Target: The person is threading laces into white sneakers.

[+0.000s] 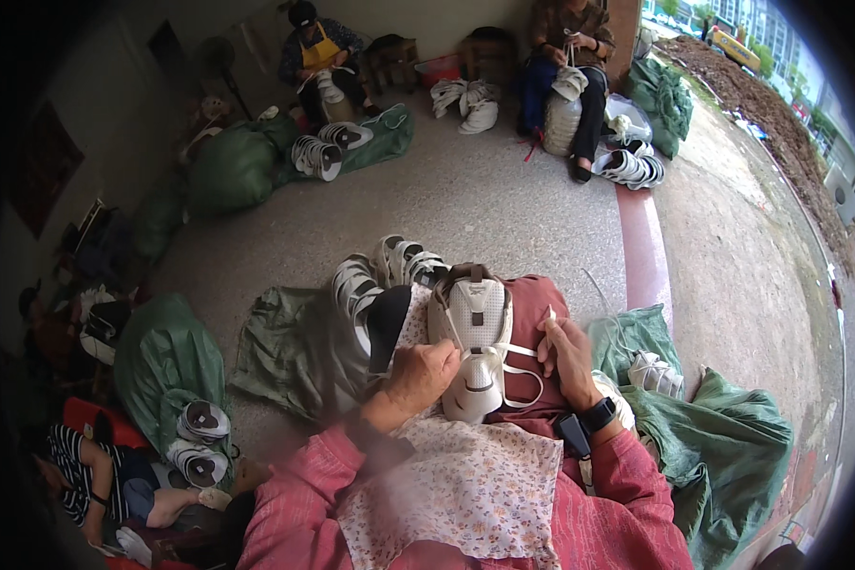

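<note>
A white and beige shoe (473, 385) lies on my lap, its toe end toward me and its brown-lined opening away from me. A white shoelace (525, 371) loops out from its right side. My left hand (416, 378) is closed at the shoe's left edge, and a thin pale strand of lace reaches its fingertips. On the right, my right hand (570, 359) is closed too, pinching the lace with the fingertips raised just off the shoe. What lies inside both palms is hidden. A floral apron (456, 484) and dark red cloth (541, 299) cover my lap.
Stacked white shoes (356, 290) stand beyond my knees. Green sacks (722, 437) lie at my right, and another green sack (166, 356) with shoes stands left. Two people (321, 62) sit working at the back; a person in stripes (100, 475) sits lower left.
</note>
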`<action>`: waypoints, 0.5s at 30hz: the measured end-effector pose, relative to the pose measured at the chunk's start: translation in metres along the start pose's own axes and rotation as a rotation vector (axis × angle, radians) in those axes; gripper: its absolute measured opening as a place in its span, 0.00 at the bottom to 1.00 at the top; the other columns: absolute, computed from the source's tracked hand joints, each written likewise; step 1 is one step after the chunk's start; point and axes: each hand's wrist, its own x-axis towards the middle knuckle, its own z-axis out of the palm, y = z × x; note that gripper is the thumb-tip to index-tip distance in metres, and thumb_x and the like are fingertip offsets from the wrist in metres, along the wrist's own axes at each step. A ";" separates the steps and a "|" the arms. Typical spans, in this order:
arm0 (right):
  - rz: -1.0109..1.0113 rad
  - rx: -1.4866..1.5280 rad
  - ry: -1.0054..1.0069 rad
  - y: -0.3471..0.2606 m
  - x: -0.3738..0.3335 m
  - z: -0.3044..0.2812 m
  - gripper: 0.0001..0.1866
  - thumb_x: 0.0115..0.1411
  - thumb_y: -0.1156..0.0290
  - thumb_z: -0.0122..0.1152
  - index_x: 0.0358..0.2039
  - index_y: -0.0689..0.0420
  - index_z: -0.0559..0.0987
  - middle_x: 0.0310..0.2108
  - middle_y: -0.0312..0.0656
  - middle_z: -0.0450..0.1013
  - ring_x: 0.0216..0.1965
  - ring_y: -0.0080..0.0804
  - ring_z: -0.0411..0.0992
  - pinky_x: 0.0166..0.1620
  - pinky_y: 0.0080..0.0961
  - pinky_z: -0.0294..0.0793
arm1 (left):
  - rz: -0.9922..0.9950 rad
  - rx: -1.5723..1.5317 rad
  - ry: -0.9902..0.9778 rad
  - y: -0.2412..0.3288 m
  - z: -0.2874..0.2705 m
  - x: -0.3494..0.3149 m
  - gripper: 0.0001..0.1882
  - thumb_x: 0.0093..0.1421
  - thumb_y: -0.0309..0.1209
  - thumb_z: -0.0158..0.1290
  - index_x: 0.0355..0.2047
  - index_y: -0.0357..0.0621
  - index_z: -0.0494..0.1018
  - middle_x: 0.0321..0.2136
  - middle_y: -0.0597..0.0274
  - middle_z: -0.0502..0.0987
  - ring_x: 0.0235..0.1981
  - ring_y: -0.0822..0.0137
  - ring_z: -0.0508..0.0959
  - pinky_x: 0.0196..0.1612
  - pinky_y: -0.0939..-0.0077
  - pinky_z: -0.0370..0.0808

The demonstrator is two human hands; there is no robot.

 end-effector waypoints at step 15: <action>-0.327 0.092 -0.148 -0.072 0.026 -0.015 0.13 0.71 0.62 0.53 0.41 0.59 0.78 0.39 0.37 0.76 0.40 0.23 0.73 0.48 0.24 0.72 | 0.528 0.209 -0.161 0.004 -0.054 0.034 0.21 0.46 0.34 0.66 0.41 0.47 0.74 0.39 0.59 0.71 0.42 0.55 0.76 0.43 0.59 0.74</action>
